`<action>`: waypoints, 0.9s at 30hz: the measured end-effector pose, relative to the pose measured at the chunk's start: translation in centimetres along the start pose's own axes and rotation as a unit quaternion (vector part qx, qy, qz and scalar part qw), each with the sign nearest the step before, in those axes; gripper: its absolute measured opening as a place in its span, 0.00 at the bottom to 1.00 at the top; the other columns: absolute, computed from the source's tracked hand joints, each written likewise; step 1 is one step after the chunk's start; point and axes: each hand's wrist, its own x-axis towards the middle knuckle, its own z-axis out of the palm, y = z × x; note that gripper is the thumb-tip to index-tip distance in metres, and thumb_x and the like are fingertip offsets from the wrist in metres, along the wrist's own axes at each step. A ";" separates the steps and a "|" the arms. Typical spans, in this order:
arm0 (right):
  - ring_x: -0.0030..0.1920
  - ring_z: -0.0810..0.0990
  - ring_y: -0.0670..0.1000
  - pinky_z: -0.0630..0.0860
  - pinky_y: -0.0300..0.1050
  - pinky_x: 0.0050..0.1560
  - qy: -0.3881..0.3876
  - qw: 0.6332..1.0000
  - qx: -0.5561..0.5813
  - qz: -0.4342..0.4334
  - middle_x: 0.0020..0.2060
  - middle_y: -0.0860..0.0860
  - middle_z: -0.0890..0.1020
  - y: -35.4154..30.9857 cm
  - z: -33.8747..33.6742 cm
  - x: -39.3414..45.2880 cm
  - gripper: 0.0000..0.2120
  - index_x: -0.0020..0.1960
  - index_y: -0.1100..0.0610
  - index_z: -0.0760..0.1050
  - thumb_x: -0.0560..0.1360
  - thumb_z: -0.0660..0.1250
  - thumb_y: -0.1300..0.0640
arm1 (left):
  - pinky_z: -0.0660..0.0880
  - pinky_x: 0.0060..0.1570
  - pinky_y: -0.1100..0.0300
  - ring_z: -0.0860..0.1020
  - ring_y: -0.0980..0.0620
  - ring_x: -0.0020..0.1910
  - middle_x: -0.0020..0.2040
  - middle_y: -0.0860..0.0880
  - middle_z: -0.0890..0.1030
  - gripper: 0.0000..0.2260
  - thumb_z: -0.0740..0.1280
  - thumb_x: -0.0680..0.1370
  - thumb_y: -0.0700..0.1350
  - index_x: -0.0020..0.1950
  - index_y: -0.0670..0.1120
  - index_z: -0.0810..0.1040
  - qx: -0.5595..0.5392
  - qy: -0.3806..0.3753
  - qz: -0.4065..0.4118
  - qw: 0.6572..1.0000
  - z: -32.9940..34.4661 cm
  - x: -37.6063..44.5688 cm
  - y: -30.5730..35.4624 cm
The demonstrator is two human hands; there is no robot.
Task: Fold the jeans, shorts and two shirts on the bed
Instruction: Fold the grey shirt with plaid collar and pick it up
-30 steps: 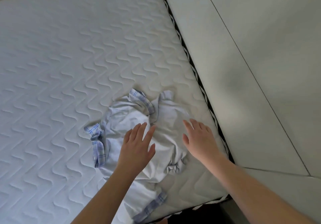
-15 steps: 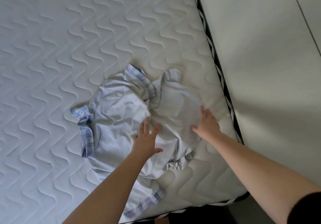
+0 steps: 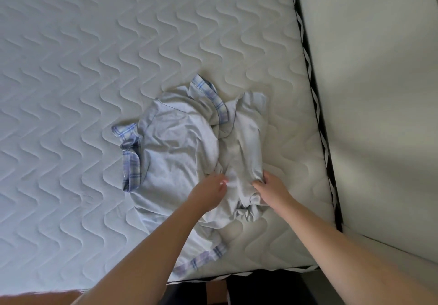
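Head view showed the left hand (image 3: pixel 208 192) and the right hand (image 3: pixel 272 186) both pinching bunched cloth of the crumpled pale blue shirt with plaid trim (image 3: pixel 180 148), fingers curled into it. The shirt lay rumpled, no clear long axis, near the front right corner of the white quilted mattress (image 3: pixel 94 67), beside the pale wall (image 3: pixel 379 91).

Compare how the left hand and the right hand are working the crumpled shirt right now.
The left hand grips the shirt near its middle; the right hand grips its edge nearer the mattress border. The left arm crosses the cloth; the right arm lies over bare mattress. Both have fingers curled into fabric.
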 end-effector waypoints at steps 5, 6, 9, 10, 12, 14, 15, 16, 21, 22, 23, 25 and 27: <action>0.52 0.82 0.55 0.77 0.49 0.54 -0.040 0.989 0.140 -0.010 0.51 0.56 0.84 -4.2 2.3 -5.3 0.12 0.57 0.56 0.79 0.78 0.60 0.61 | 0.73 0.57 0.60 0.80 0.55 0.53 0.51 0.57 0.83 0.15 0.54 0.82 0.61 0.54 0.59 0.79 -0.291 0.028 -0.054 0.955 -1.5 -4.7 1.1; 0.51 0.83 0.55 0.77 0.48 0.52 -0.065 0.983 0.171 -0.018 0.49 0.55 0.84 -5.0 2.6 -6.4 0.13 0.56 0.55 0.80 0.78 0.59 0.63 | 0.74 0.59 0.58 0.80 0.54 0.54 0.52 0.56 0.83 0.17 0.54 0.81 0.64 0.54 0.60 0.80 -0.351 0.034 -0.075 0.933 -1.9 -5.5 1.2; 0.46 0.80 0.50 0.76 0.39 0.49 -0.149 0.974 0.156 -0.065 0.42 0.52 0.83 -6.9 3.3 -10.0 0.17 0.51 0.49 0.82 0.76 0.57 0.63 | 0.73 0.65 0.53 0.79 0.52 0.60 0.58 0.51 0.82 0.29 0.53 0.77 0.71 0.64 0.53 0.79 -0.452 0.027 -0.107 0.885 -3.2 -7.8 0.8; 0.50 0.81 0.52 0.76 0.41 0.55 -0.169 0.972 0.141 -0.078 0.46 0.54 0.83 -7.3 3.7 -11.0 0.17 0.54 0.51 0.81 0.76 0.56 0.62 | 0.71 0.67 0.52 0.78 0.52 0.62 0.60 0.50 0.81 0.31 0.53 0.77 0.71 0.66 0.51 0.78 -0.461 0.017 -0.105 0.881 -3.7 -8.5 0.6; 0.57 0.79 0.60 0.72 0.55 0.63 -0.179 0.972 0.102 -0.109 0.54 0.61 0.81 -8.1 4.7 -13.0 0.16 0.58 0.57 0.78 0.77 0.55 0.61 | 0.71 0.66 0.53 0.78 0.51 0.61 0.60 0.49 0.82 0.25 0.58 0.79 0.65 0.65 0.49 0.79 -0.482 0.019 -0.091 0.871 -4.7 -9.9 0.1; 0.49 0.81 0.56 0.75 0.53 0.53 -0.145 0.978 0.057 -0.141 0.49 0.53 0.84 -8.9 5.7 -14.7 0.16 0.57 0.54 0.79 0.77 0.55 0.61 | 0.74 0.61 0.54 0.80 0.49 0.55 0.53 0.47 0.83 0.16 0.60 0.82 0.56 0.57 0.47 0.81 -0.509 0.049 -0.078 0.856 -5.9 -11.4 -0.3; 0.45 0.83 0.50 0.76 0.47 0.47 -0.110 0.981 0.037 -0.155 0.46 0.46 0.85 -9.3 5.9 -15.5 0.17 0.56 0.49 0.80 0.78 0.55 0.62 | 0.75 0.57 0.54 0.80 0.48 0.52 0.51 0.46 0.83 0.14 0.60 0.83 0.53 0.53 0.46 0.81 -0.518 0.070 -0.073 0.849 -6.6 -12.2 -0.6; 0.42 0.84 0.46 0.76 0.41 0.42 -0.067 0.983 0.026 -0.166 0.45 0.41 0.85 -9.5 6.1 -16.2 0.18 0.56 0.45 0.79 0.79 0.55 0.62 | 0.76 0.55 0.54 0.80 0.47 0.50 0.49 0.45 0.83 0.14 0.60 0.83 0.51 0.51 0.44 0.80 -0.520 0.088 -0.070 0.847 -7.2 -13.1 -0.9; 0.44 0.81 0.45 0.75 0.38 0.45 0.121 0.968 -0.048 -0.214 0.54 0.45 0.82 -10.3 7.6 -18.1 0.16 0.61 0.46 0.75 0.78 0.61 0.63 | 0.76 0.60 0.51 0.81 0.47 0.55 0.52 0.47 0.85 0.13 0.60 0.83 0.52 0.53 0.48 0.82 -0.499 0.133 -0.029 0.856 -10.7 -18.4 -3.2; 0.49 0.80 0.48 0.75 0.41 0.52 0.142 0.961 -0.081 -0.222 0.59 0.49 0.79 -10.5 8.3 -18.2 0.20 0.67 0.49 0.72 0.77 0.63 0.63 | 0.77 0.59 0.53 0.82 0.50 0.54 0.51 0.49 0.85 0.12 0.60 0.83 0.53 0.52 0.51 0.82 -0.498 0.132 -0.017 0.857 -11.4 -19.9 -3.5; 0.55 0.78 0.51 0.73 0.45 0.58 0.154 0.954 -0.113 -0.230 0.63 0.52 0.76 -10.8 9.2 -18.3 0.24 0.71 0.52 0.68 0.76 0.65 0.63 | 0.77 0.57 0.55 0.82 0.51 0.53 0.50 0.51 0.85 0.12 0.61 0.83 0.54 0.52 0.53 0.82 -0.494 0.133 -0.007 0.859 -12.1 -21.5 -3.8; 0.65 0.72 0.56 0.69 0.51 0.66 0.166 0.942 -0.171 -0.235 0.69 0.56 0.69 -11.7 11.6 -18.8 0.33 0.77 0.53 0.60 0.75 0.69 0.59 | 0.78 0.52 0.61 0.83 0.53 0.52 0.50 0.51 0.86 0.12 0.61 0.82 0.56 0.53 0.53 0.82 -0.487 0.132 0.009 0.863 -13.2 -24.5 -4.4; 0.69 0.68 0.58 0.65 0.52 0.66 0.166 0.936 -0.200 -0.235 0.72 0.55 0.65 -12.9 14.6 -19.3 0.36 0.78 0.52 0.56 0.74 0.69 0.53 | 0.79 0.52 0.60 0.83 0.52 0.52 0.50 0.50 0.86 0.13 0.61 0.82 0.56 0.55 0.52 0.83 -0.489 0.129 0.022 0.863 -14.0 -27.3 -4.9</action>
